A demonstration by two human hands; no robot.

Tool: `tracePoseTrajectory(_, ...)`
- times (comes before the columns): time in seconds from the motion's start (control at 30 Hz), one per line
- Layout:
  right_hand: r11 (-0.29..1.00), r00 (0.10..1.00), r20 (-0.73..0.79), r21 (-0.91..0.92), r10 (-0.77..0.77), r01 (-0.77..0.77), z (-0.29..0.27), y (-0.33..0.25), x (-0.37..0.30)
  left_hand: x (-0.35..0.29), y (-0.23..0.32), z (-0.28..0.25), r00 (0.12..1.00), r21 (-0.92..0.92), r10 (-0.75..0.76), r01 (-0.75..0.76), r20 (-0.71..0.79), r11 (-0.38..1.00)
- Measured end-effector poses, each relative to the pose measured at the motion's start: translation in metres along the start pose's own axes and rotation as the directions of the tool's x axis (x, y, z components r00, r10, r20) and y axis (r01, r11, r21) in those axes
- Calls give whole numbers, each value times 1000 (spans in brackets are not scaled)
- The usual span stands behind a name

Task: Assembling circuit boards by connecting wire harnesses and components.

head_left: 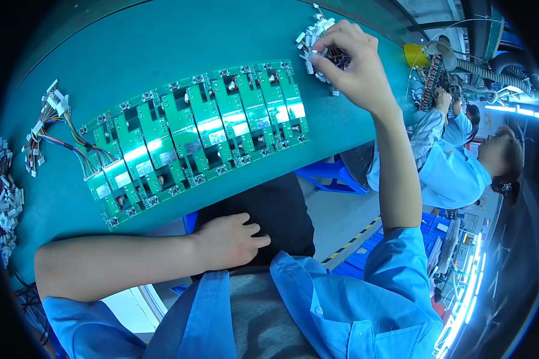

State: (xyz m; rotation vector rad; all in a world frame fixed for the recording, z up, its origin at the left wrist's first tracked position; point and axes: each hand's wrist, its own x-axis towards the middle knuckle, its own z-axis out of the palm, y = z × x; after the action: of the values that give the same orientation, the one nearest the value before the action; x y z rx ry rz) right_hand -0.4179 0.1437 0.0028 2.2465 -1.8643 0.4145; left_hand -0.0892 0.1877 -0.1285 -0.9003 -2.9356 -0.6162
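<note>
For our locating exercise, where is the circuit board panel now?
The circuit board panel lies left of centre in the head view, on the table, left of the right hand.

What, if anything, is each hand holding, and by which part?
The right hand seems to pinch a white connector at the pile; which part cannot be told. The left hand holds nothing, resting on the lap.

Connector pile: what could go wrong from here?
The right hand appears to pinch a white connector at the jumbled pile; neighbours might snag and come along.
Neither hand steadies the green board panel, so a tug on the wire harness at its left end could shift it.
</note>
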Motion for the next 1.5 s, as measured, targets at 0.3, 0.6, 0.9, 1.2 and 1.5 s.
tracePoseTrajectory(0.3,610,795,55,611,604,-505,-45,22,16,1,0,-1,1000,9,11,-11,1,1000)
tracePoseTrajectory(0.6,433,831,-36,866,554,-252,-40,23,-19,1,-2,0,1000,-9,16,-16,-7,1000)
tracePoseTrajectory(0.9,-209,726,409,911,553,-355,-26,-42,-61,-2,-7,-4,999,-13,1,-2,-35,1000)
tracePoseTrajectory(1.2,-617,894,342,781,290,-99,-19,-96,-40,8,-5,2,998,-33,-46,45,-48,998)
tracePoseTrajectory(1.5,480,991,132,869,-1,-115,28,-172,56,2,-3,-8,993,-50,-16,22,119,999)
